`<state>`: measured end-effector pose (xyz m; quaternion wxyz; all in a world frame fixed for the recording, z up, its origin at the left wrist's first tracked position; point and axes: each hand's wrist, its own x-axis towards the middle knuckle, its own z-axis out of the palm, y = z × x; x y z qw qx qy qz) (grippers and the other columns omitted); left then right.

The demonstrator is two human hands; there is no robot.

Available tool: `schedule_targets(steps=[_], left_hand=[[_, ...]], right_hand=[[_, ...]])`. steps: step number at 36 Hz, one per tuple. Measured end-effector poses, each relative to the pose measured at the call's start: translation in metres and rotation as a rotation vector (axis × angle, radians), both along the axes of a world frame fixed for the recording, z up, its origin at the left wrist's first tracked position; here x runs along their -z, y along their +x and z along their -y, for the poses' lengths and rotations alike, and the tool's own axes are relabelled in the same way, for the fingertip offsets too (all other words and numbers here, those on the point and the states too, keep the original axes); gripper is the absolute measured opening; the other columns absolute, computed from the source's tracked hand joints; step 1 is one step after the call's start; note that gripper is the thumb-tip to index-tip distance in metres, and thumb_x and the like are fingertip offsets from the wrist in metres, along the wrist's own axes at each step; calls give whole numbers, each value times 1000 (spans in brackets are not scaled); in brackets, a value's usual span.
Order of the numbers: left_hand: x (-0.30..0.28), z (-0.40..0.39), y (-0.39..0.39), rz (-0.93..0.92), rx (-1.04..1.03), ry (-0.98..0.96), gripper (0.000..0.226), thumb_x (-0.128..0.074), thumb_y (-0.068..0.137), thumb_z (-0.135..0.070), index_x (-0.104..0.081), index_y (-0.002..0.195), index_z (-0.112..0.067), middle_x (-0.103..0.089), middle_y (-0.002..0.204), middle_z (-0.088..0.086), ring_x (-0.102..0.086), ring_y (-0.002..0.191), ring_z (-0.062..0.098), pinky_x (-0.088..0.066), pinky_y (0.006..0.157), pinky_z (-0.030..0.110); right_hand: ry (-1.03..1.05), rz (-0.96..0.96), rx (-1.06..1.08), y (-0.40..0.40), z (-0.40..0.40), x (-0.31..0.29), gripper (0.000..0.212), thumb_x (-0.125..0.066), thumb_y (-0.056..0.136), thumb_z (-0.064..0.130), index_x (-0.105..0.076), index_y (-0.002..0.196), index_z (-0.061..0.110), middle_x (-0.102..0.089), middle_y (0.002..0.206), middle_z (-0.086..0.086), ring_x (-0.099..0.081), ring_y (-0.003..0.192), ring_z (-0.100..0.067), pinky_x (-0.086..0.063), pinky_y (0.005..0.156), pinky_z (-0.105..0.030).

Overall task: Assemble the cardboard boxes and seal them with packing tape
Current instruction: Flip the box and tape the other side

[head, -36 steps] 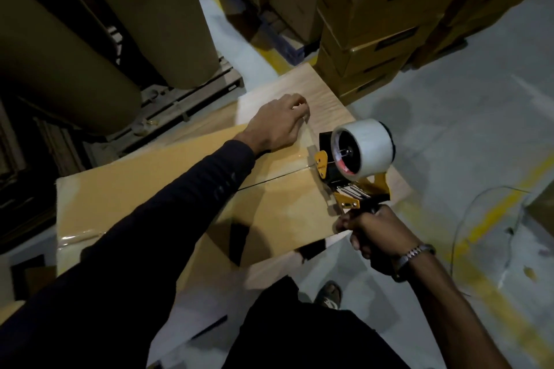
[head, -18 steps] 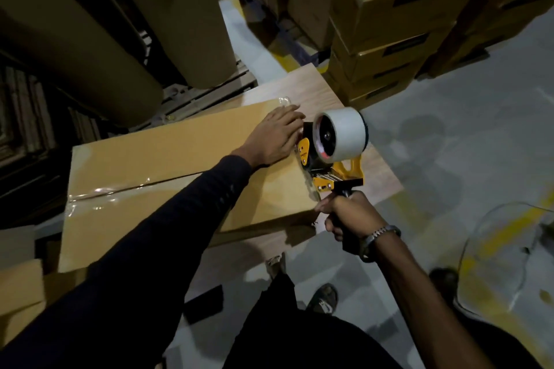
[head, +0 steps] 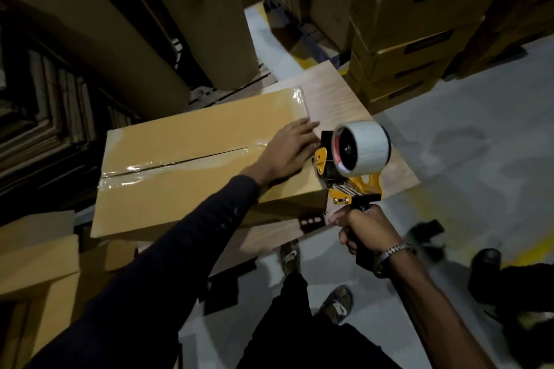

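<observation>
Now the cardboard box (head: 192,165) lies flat on the wooden surface (head: 338,99), and the clear tape strip (head: 180,162) covers its centre seam up to the right edge, where a second ago the seam was still bare near that end. The left hand (head: 289,153) rests with straight fingers on the end of the strip and presses it down. The right hand (head: 367,228) grips the handle of the tape dispenser (head: 352,159), which stands just beside the box edge. I judge this seam is nearly closed; the cut remains.
</observation>
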<state>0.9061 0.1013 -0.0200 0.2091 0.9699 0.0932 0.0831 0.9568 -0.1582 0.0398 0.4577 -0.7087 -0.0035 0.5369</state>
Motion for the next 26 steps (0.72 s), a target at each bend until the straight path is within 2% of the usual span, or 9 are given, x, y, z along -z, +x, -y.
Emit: schedule_targets(steps=[2,5,9,12,16,22,26], left_hand=[[4,8,-4,-13,-27,-5,42,-40,107,-37,-69,130,-17,-39,166,8,-29,156,31,-26,124,47],[9,11,-4,-41,-48,54,49,-35,105,-40,-66,131,-12,-34,169,9,-28,156,35,-29,121,55],[6,18,-4,-74,-90,53,53,-32,106,-40,-59,142,-13,-31,170,7,-23,158,33,-20,126,54],[2,21,-6,-60,-90,23,42,-39,108,-41,-65,132,-19,-32,170,7,-22,159,32,-20,126,54],[0,24,-8,-43,-94,-6,32,-43,110,-46,-67,122,-29,-33,170,4,-21,159,29,-19,126,54],[-5,35,-10,-77,-139,-41,37,-40,111,-46,-69,124,-28,-28,171,7,-18,160,28,-15,127,58],[0,53,-21,-7,-151,-46,32,-46,110,-45,-70,122,-29,-33,169,8,-20,160,27,-15,128,56]], right_hand=[[3,2,-3,0,0,-1,21,-57,88,1,-70,98,-13,-54,57,-19,-34,39,-22,-27,45,-25],[7,33,-7,-2,-1,-4,19,-58,88,1,-71,94,-11,-55,54,-19,-37,38,-22,-31,45,-25],[21,58,-31,-8,8,-7,15,-62,91,5,-70,86,-6,-58,55,-20,-39,40,-23,-33,48,-28],[12,8,-34,-18,27,-1,14,-62,93,7,-70,91,-3,-58,55,-21,-38,39,-23,-31,48,-28],[24,-80,-5,-31,51,6,15,-59,95,2,-68,94,-10,-52,50,-18,-32,35,-21,-26,47,-25],[29,-130,24,-34,54,12,19,-54,94,0,-69,90,-9,-51,51,-18,-31,35,-22,-26,46,-25],[27,-193,28,-30,61,14,22,-53,92,0,-74,89,-6,-51,53,-17,-32,37,-22,-27,47,-25]])
